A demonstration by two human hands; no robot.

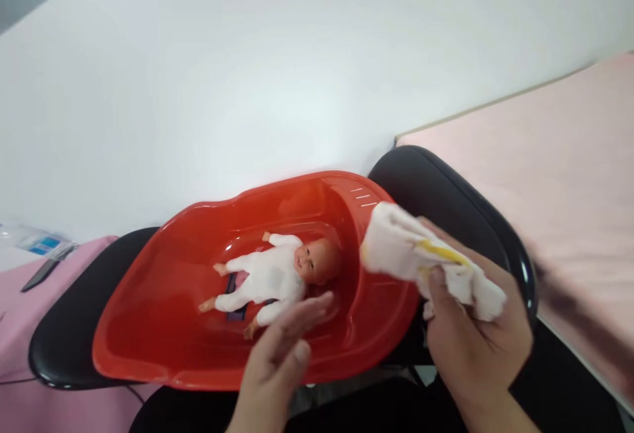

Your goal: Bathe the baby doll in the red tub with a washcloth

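A baby doll (272, 271) in a white outfit lies on its back inside a red baby bathtub (158, 307), its head toward the right end. My left hand (280, 354) is over the tub's near rim, close to the doll's arm and head, fingers stretched out and holding nothing. Whether it touches the doll I cannot tell. Bunched in my right hand (475, 334) is a white cloth (396, 241) with yellow marks, held above the right end of the tub. Under the doll a dark object (236, 314) partly shows.
The tub rests across black chairs (446, 202) on both sides. A white wall (277, 76) rises behind. To the right is a pink padded surface (569, 175). On the left, a pink cloth (30, 334) carries a dark flat object (39, 276) and a clear plastic item (42, 245).
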